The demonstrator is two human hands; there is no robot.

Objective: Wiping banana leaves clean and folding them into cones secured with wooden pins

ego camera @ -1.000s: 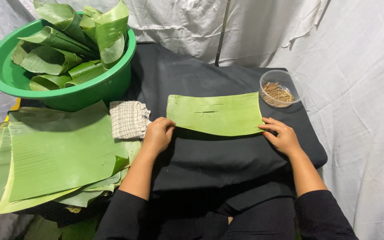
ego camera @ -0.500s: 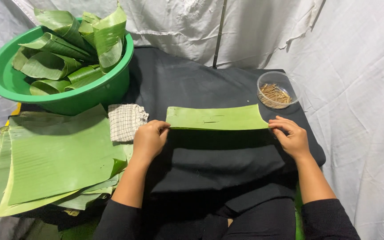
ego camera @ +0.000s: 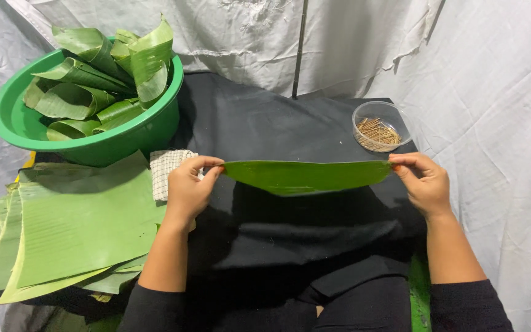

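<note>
A long strip of green banana leaf (ego camera: 305, 176) hangs in the air above the black cloth-covered table (ego camera: 259, 129), nearly edge-on to the camera and sagging in the middle. My left hand (ego camera: 190, 186) pinches its left end between thumb and fingers. My right hand (ego camera: 422, 182) pinches its right end the same way. Both forearms wear black sleeves.
A green basin (ego camera: 102, 144) full of rolled leaf pieces stands at the back left. A stack of flat leaf sheets (ego camera: 75, 224) lies at the left, beside a checked white cloth (ego camera: 168, 172). A clear bowl of thin sticks (ego camera: 379, 126) sits at the back right. White sheeting surrounds the table.
The leaf strip lay flat on the table with both hands at its ends; now both hands have lifted it off the cloth and tilted it edge-on.
</note>
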